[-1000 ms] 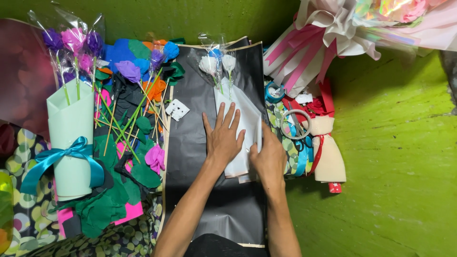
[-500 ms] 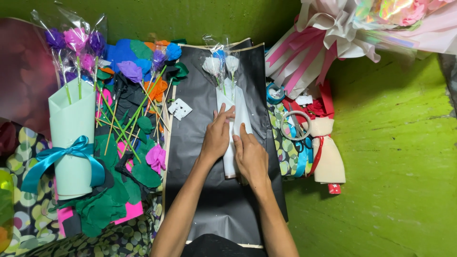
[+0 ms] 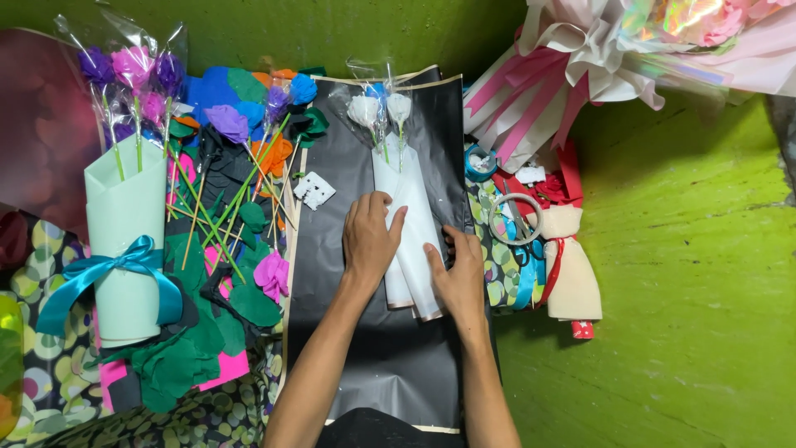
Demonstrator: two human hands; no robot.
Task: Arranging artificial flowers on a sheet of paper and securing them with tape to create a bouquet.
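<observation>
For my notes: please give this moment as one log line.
left hand: on white wrap | right hand: on wrap edge | under: black paper
</observation>
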